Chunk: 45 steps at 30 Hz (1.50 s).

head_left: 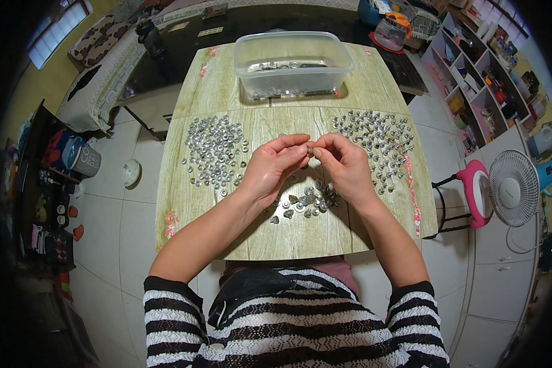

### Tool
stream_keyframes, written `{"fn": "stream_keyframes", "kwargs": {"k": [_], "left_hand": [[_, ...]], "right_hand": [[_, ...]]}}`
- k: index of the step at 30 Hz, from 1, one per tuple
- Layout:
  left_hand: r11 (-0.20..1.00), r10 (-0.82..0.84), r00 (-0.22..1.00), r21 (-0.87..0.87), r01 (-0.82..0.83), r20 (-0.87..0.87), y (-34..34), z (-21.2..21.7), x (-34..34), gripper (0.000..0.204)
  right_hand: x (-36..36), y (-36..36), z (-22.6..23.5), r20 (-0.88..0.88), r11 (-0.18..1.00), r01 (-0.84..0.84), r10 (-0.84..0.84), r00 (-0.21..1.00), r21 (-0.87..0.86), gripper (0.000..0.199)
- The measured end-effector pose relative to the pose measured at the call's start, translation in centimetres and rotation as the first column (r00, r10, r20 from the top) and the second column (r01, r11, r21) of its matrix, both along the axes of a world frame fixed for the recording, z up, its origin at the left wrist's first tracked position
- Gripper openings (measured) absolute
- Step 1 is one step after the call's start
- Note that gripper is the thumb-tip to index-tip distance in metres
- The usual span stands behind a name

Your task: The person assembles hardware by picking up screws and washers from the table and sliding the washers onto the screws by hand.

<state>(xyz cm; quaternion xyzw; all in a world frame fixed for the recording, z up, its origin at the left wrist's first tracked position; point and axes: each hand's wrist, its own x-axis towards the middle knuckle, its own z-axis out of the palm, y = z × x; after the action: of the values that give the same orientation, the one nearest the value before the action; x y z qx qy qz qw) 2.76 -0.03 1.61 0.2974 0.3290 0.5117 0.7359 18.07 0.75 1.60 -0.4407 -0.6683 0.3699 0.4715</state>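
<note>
My left hand (273, 164) and my right hand (345, 164) meet over the middle of the table, fingertips pinched together. Between them is a small dark metal piece (311, 151), mostly covered by the fingers; its exact kind cannot be made out. Just below my hands lies a loose heap of mixed metal hardware (306, 202), grey and brownish, partly in shadow. Left of my left hand spreads a pile of small round silver pieces (214, 150). Beyond my right hand is a scatter of small metal studs with flat heads and short stems (383, 144).
A clear plastic tub (294, 76) with some metal pieces inside stands at the far side of the wood-patterned table (264, 245). Behind it is a dark table with a black bottle (149, 38). At right are a pink stool (474, 193), a white fan (514, 187) and shelves.
</note>
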Motion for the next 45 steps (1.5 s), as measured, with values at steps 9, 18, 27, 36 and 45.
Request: {"fn": "stream_keyframes", "kwargs": {"k": [9,18,27,36,45], "left_hand": [[1.000,-0.014,0.951,0.002,0.016,-0.308,0.7,-0.3,0.2,0.025],[0.999,-0.027,0.998,-0.045,0.024,-0.057,0.0,0.9,0.2,0.028],[0.992,-0.122,0.987,0.016,0.124,-0.103,-0.2,-0.1,-0.9,0.026],[0.976,-0.218,0.954,-0.039,0.215,-0.204,0.2,-1.0,-2.0,0.016],[0.998,-0.036,0.962,0.045,0.049,-0.272,-0.1,-0.3,-1.2,0.020]], "right_hand": [[-0.3,-0.5,0.7,0.148,0.994,0.003,-0.019,0.989,0.108,0.008],[0.0,-0.4,0.3,0.094,0.999,-0.006,0.002,0.996,0.043,0.008],[-0.1,-0.4,0.2,-0.042,0.995,-0.068,0.065,0.997,-0.066,0.009],[-0.3,-0.4,0.0,-0.035,0.991,-0.112,0.109,0.993,-0.080,0.008],[-0.1,-0.3,0.0,-0.066,0.974,-0.166,0.157,0.985,-0.156,0.009]]}}
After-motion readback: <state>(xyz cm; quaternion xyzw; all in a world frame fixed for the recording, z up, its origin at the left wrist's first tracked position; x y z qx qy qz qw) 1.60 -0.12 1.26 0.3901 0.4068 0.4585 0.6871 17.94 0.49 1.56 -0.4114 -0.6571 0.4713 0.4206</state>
